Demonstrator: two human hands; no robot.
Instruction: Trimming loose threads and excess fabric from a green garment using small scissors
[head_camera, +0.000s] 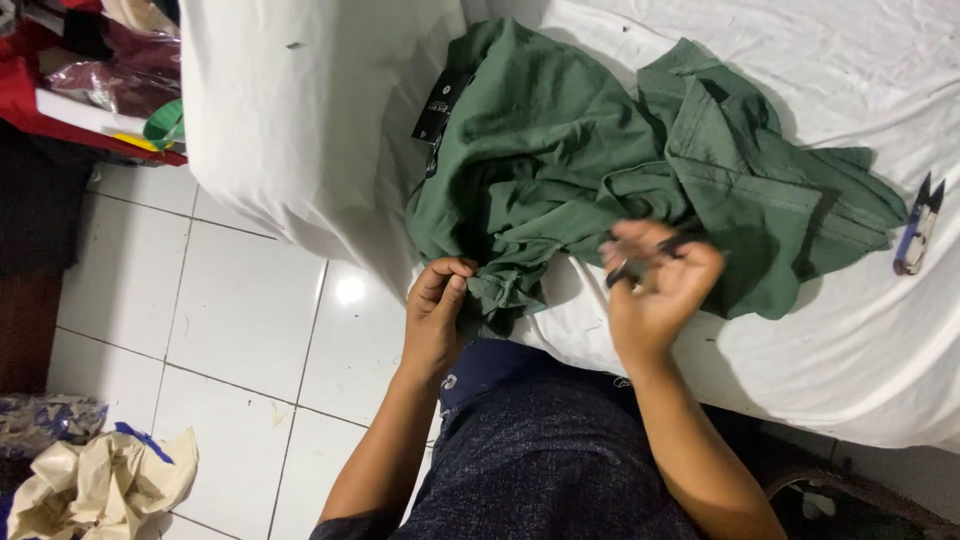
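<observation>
A crumpled dark green shirt (570, 165) with a black tag lies on a surface covered by a white sheet (860, 330). My left hand (437, 310) pinches a bunched fold at the shirt's lower edge. My right hand (658, 285) is raised over the shirt, palm toward me, fingers curled around a small dark tool (640, 262) that is blurred; it looks like thread snips. Both forearms reach up from the bottom of the view over my dark blue clothing.
A second pair of blue-handled thread snips (918, 228) lies on the sheet at the far right. White tiled floor (220, 320) is at left, with crumpled cream cloth (100, 485) at the bottom left and red and dark items (90, 80) at the top left.
</observation>
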